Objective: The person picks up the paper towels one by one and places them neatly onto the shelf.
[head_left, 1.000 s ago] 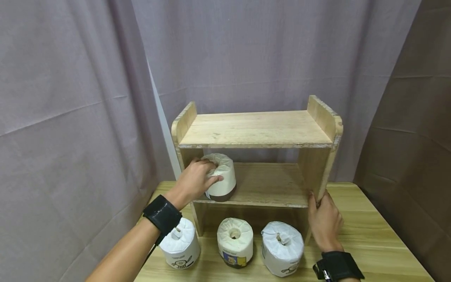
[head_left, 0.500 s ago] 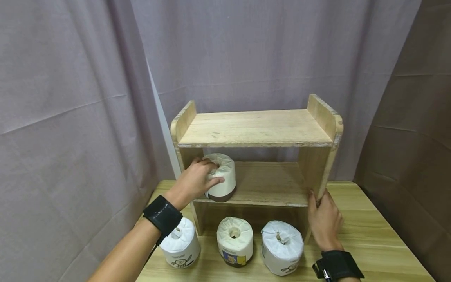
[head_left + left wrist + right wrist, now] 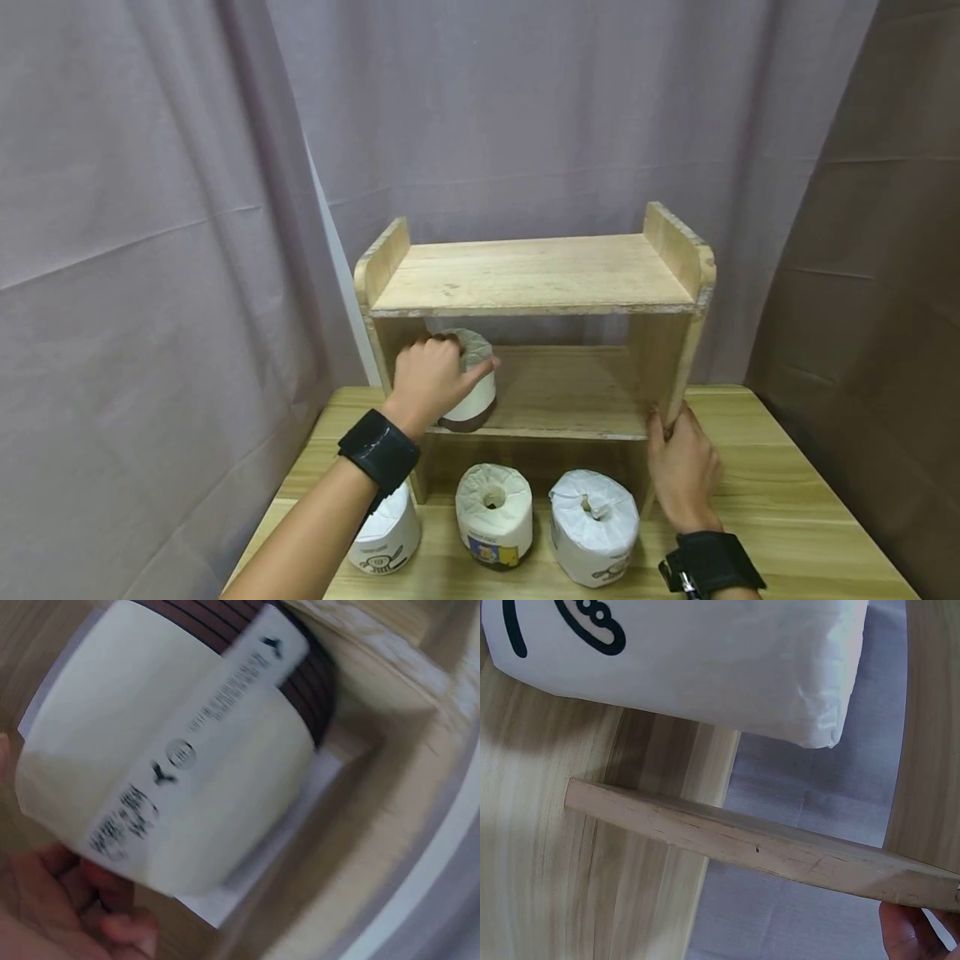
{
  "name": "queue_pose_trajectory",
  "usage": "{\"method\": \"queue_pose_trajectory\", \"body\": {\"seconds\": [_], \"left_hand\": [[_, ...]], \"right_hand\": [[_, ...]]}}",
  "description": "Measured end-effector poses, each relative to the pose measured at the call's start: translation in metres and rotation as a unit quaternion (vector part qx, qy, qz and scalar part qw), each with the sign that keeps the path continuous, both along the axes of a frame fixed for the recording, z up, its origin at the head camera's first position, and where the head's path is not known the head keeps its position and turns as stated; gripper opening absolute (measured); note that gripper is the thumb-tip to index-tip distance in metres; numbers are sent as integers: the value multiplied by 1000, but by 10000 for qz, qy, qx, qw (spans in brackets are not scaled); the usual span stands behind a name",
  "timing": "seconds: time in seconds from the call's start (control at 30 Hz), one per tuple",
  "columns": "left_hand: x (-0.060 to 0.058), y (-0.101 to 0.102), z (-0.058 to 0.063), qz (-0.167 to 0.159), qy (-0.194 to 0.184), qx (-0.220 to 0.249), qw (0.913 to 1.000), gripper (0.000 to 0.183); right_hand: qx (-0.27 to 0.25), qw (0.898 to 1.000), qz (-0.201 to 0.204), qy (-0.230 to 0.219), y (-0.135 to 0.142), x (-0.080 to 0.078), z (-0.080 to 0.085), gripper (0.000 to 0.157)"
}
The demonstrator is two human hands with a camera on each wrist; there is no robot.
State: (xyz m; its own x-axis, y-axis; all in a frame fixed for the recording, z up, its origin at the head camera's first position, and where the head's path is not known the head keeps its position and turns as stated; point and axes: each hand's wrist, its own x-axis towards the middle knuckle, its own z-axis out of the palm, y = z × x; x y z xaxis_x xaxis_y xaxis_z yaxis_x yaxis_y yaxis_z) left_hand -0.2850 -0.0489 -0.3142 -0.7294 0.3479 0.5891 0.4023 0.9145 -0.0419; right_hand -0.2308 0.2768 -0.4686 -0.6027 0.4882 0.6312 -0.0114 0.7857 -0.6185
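Observation:
On the middle board of a small wooden shelf (image 3: 555, 275) stands a toilet roll (image 3: 474, 407) in cream wrapping with a brown base band. My left hand (image 3: 429, 375) is at its top, thumb stretched across the front. In the left wrist view the curled fingers (image 3: 120, 907) lie against the roll's top end; a labelled strip shows along its side (image 3: 180, 757). Fingertip contact inside the core is hidden. My right hand (image 3: 684, 467) grips the front edge of the shelf's right side panel, level with the middle board; its fingertips (image 3: 907, 930) show beside the panel.
Three wrapped toilet rolls stand on the wooden table (image 3: 795, 500) before the shelf: a white left roll (image 3: 384, 542) partly behind my forearm, a cream middle roll (image 3: 495, 521), and a white right roll (image 3: 596, 533). Grey curtains (image 3: 525, 108) hang behind and to the left.
My left hand has turned, its wrist swinging right and its thumb now pointing up and right across the roll. My right hand keeps its place on the panel. The view has shifted slightly.

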Motion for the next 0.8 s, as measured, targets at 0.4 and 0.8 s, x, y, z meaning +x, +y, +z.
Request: {"method": "queue_pose_trajectory", "body": {"seconds": [0.4,0.8], "left_hand": [[-4,24,0,1009,340,97,9943,69],[-1,46,-2,1517,398,-129,9875,56]], "right_hand": [[-62,10000,-31,4,-7,-4,-3,36],[-51,9999,79,48,-4,0,-2,33]]}}
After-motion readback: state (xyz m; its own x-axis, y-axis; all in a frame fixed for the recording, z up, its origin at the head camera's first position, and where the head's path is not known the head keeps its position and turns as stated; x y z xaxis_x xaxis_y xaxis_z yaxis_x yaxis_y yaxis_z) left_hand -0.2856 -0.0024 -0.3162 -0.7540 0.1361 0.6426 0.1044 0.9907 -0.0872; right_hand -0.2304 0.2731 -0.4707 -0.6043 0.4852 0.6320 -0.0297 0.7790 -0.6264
